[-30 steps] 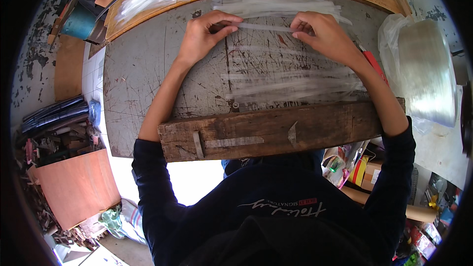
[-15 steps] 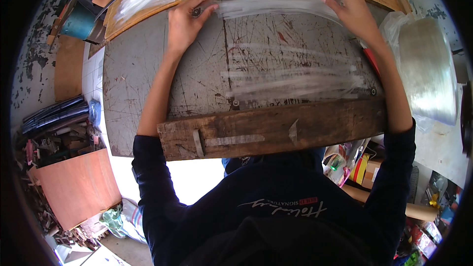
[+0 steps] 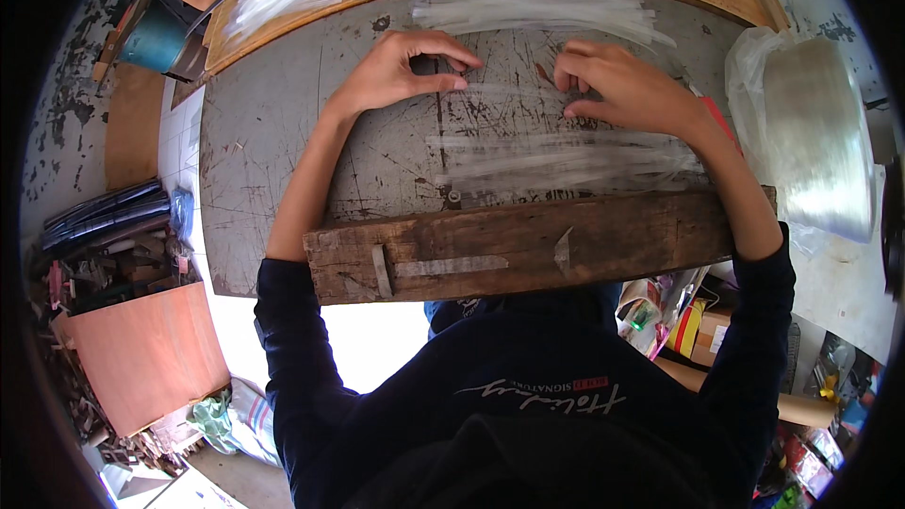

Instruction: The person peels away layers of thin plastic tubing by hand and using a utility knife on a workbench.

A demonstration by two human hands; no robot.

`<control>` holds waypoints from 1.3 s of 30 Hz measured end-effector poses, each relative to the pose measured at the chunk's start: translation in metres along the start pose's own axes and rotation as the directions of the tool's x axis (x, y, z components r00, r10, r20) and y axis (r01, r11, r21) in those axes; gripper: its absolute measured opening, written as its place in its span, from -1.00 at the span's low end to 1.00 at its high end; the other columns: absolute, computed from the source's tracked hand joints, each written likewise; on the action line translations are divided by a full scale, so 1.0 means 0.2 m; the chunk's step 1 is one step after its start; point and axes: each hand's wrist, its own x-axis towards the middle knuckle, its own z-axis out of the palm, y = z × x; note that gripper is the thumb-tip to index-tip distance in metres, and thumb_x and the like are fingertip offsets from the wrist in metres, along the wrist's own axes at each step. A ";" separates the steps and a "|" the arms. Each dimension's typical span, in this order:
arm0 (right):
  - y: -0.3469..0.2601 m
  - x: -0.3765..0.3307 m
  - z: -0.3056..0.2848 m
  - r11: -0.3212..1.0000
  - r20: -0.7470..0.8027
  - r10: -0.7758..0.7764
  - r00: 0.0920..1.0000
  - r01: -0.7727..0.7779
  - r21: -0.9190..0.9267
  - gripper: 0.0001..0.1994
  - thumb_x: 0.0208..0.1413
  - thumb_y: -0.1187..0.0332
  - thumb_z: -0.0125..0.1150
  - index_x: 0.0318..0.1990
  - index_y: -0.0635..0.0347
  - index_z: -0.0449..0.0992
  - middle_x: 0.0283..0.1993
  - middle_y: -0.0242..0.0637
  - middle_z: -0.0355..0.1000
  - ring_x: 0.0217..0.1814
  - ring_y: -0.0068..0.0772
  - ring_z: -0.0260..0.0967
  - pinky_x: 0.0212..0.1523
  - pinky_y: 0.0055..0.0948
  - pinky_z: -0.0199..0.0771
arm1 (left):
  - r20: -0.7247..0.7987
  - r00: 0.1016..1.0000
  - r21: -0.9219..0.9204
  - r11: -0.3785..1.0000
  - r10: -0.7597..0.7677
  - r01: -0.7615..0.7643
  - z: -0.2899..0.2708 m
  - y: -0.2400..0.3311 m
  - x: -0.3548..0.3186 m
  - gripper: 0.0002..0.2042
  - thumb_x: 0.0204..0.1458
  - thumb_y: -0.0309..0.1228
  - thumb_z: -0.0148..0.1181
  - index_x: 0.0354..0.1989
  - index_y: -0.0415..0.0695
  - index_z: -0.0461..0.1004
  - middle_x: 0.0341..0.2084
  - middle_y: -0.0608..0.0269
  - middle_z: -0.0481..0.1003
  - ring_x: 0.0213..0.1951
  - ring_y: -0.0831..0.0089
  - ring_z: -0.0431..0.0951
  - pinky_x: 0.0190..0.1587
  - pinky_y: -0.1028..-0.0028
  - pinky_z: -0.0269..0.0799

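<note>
Head view: a clear strip (image 3: pixel 514 88) is pinched at its ends between the left hand (image 3: pixel 396 71) and the right hand (image 3: pixel 627 90), thumb against fingertips on each side. The strip is stretched between the two hands, its long axis running left to right across the grey board (image 3: pixel 273 151), neither end pointing toward the body. Both hands are equally near it. More strips (image 3: pixel 566 160) lie parallel just nearer than the hands, and another bundle (image 3: pixel 537 9) lies just beyond them.
</note>
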 end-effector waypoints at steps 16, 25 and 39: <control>0.07 0.02 0.06 0.994 -0.132 -0.053 0.990 0.065 0.092 -0.90 -0.07 0.54 0.10 -0.44 0.32 0.29 -0.45 -0.18 0.32 -0.43 -0.23 0.28 -0.39 -0.34 0.28 | -0.014 1.000 -0.047 0.999 -0.002 0.001 0.03 0.01 0.00 -0.70 -0.21 -0.51 0.29 -0.21 -0.06 0.53 -0.40 0.27 0.54 -0.36 0.47 0.55 -0.24 0.48 0.48; 0.05 0.03 0.05 0.998 -0.189 -0.015 0.982 0.028 0.065 -0.88 0.02 0.43 0.07 -0.38 0.28 0.30 -0.42 -0.16 0.34 -0.33 -0.17 0.30 -0.31 -0.25 0.26 | -0.074 0.997 0.045 0.999 0.031 -0.027 0.03 0.01 -0.02 -0.67 -0.22 -0.61 0.26 -0.18 -0.11 0.50 -0.35 0.24 0.51 -0.33 0.48 0.52 -0.24 0.49 0.47; 0.06 0.05 0.06 0.995 -0.163 -0.024 0.986 0.040 0.093 -0.88 0.00 0.47 0.07 -0.29 0.27 0.35 -0.35 -0.16 0.36 -0.31 -0.17 0.33 -0.27 -0.25 0.30 | -0.114 0.989 0.262 0.963 0.096 -0.063 0.04 0.03 -0.01 -0.72 -0.23 -0.53 0.29 -0.25 -0.07 0.53 -0.37 0.31 0.51 -0.33 0.48 0.50 -0.23 0.48 0.46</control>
